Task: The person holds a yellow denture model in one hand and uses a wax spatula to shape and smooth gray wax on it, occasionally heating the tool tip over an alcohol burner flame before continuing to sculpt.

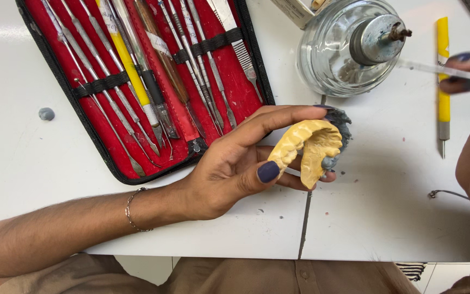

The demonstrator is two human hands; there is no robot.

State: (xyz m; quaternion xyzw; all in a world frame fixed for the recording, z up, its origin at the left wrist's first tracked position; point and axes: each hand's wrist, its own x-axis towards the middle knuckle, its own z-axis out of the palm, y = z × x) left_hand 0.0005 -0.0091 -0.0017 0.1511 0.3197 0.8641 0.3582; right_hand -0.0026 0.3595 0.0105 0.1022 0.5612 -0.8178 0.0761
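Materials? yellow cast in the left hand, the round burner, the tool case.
Cast in left hand: likely dental stone or plaster, matte, chalky yellow, with grey wax-like lump behind. Burner: clear glass body with glare, dull metal cap. Tool case: red lining, black edge, probably fabric or vinyl; shiny steel tools.

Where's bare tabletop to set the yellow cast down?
Bare patch left of the red tool case, past the grey blob. Another below the glass burner, between the left hand and the yellow-handled tool. Crowded by the burner.
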